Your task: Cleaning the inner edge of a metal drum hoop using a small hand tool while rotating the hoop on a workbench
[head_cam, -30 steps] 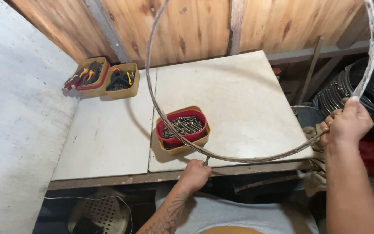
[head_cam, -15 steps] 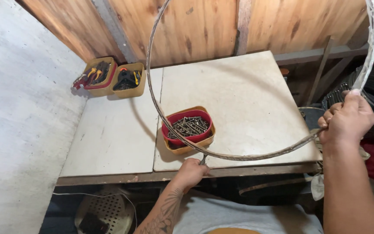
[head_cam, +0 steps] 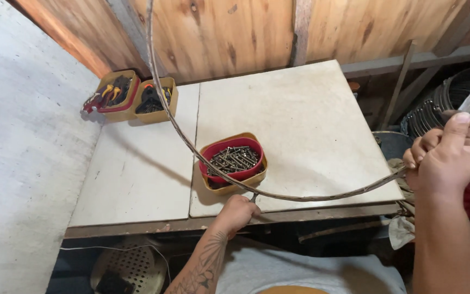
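A big grey hoop of bent tube curves over the white table. My right hand is closed around the hoop at the table's right edge, where its taped upper part and its lower arc meet. My left hand is closed near the front edge, just under the hoop's lower arc, with a small metal piece between its fingers; what it is I cannot tell. A red bowl of screws sits in a yellow tub just behind that hand.
Two yellow trays with pliers and small tools stand at the back left by the wooden wall. A concrete wall runs along the left. Coiled black wire hoops lie at the right. A perforated metal disc lies under the table.
My right hand has risen a little with the hoop. My left hand stays at the front edge below the bowl of screws. The view has shifted slightly.
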